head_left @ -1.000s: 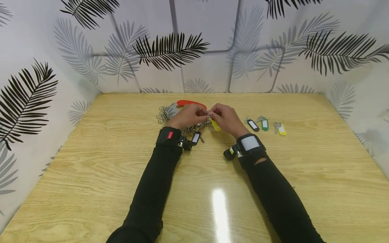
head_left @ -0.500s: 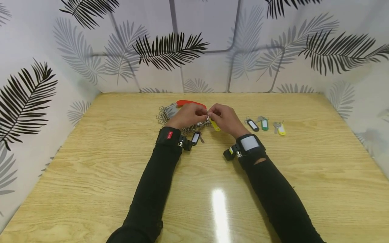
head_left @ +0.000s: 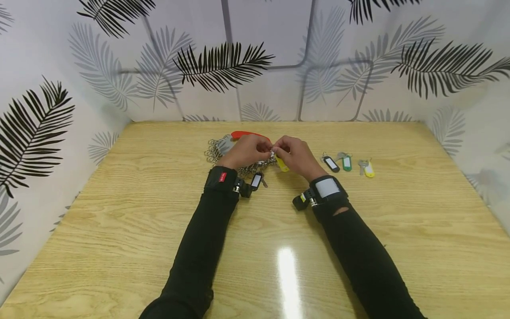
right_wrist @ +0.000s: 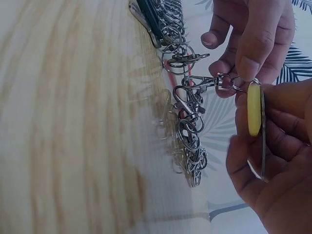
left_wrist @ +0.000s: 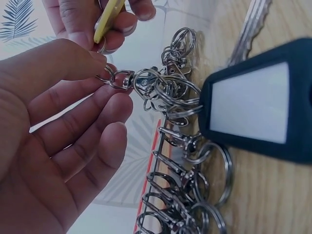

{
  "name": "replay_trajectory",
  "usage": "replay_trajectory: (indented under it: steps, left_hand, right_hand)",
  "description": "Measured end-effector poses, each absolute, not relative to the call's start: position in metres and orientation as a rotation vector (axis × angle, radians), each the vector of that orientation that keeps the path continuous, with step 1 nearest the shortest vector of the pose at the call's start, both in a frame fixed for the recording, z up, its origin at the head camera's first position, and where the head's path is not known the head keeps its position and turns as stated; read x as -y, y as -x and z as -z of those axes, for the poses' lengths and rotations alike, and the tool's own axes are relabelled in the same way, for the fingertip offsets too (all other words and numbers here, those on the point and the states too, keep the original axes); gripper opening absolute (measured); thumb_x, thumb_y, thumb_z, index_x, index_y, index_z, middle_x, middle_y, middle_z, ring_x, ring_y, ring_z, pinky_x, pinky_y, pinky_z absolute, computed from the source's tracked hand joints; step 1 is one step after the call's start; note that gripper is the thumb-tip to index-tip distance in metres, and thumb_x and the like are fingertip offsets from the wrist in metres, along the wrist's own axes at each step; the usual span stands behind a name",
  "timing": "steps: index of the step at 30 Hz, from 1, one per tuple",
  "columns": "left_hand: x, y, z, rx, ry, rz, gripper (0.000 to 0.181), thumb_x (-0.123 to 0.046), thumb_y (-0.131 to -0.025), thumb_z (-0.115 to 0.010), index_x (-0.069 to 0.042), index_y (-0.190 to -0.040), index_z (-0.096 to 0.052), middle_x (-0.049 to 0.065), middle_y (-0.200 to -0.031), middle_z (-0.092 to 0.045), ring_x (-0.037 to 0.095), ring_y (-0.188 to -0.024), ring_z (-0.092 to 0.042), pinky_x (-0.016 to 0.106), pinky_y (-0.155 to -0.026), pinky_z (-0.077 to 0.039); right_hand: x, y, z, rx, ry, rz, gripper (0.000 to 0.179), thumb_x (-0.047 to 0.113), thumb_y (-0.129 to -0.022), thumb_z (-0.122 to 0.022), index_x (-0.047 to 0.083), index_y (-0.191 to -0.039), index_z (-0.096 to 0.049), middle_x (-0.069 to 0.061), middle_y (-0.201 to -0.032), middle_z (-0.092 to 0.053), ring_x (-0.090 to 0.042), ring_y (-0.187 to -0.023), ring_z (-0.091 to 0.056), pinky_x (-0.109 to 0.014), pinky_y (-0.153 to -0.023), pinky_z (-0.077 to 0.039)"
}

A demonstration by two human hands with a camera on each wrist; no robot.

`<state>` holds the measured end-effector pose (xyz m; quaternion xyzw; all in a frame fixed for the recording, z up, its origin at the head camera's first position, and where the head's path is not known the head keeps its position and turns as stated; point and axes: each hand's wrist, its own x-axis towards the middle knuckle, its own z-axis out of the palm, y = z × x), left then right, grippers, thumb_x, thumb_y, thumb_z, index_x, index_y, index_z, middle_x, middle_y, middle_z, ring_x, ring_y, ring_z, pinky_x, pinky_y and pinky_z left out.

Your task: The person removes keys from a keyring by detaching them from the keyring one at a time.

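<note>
My left hand (head_left: 247, 153) pinches a metal key ring (right_wrist: 238, 84) between thumb and index finger. The ring hangs from a swivel snap hook (left_wrist: 124, 80) that belongs to a row of similar hooks (right_wrist: 187, 131). Beside it, my right hand (head_left: 296, 155) holds a yellow key tag (right_wrist: 254, 109) and a key (right_wrist: 263, 136) that lies flat along it. The tag's small loop meets the key ring at the fingertips, and whether they are linked is hard to see. Below my left hand, a black key tag (left_wrist: 251, 102) with a key lies by the hooks.
A flat red strip (head_left: 247, 134) lies behind my left hand. To the right on the wooden table (head_left: 159, 199) are a black key tag (head_left: 331, 164), a green one (head_left: 347, 163) and a yellow one (head_left: 369, 169), with keys. A leaf-patterned backdrop (head_left: 207, 102) stands behind.
Both hands stay in nearly the same place, with only slight finger motion at the ring. The yellow tag shifts a little. The tags on the right have not moved.
</note>
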<state>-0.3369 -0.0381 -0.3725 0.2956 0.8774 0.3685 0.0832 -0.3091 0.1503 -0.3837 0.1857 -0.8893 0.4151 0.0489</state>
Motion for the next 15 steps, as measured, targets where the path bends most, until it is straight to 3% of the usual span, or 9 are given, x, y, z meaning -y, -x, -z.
replay_trajectory:
  steps: [15]
  left_hand:
    - [0.0376, 0.3391, 0.3755, -2.604, -0.884, -1.15, 0.02, -0.019, -0.096, -0.062, -0.011, -0.112, -0.07, 0.003, -0.102, -0.069, 0.014, -0.092, -0.063, 0.03, -0.08, -0.052]
  right_hand:
    - [-0.1528, 0.3082, 0.3803, 2.704, -0.572, -1.238, 0.012, 0.017, -0.097, -0.061, 0.007, -0.1, -0.065, -0.008, -0.089, -0.067, -0.019, -0.074, -0.06, -0.033, -0.065, -0.046]
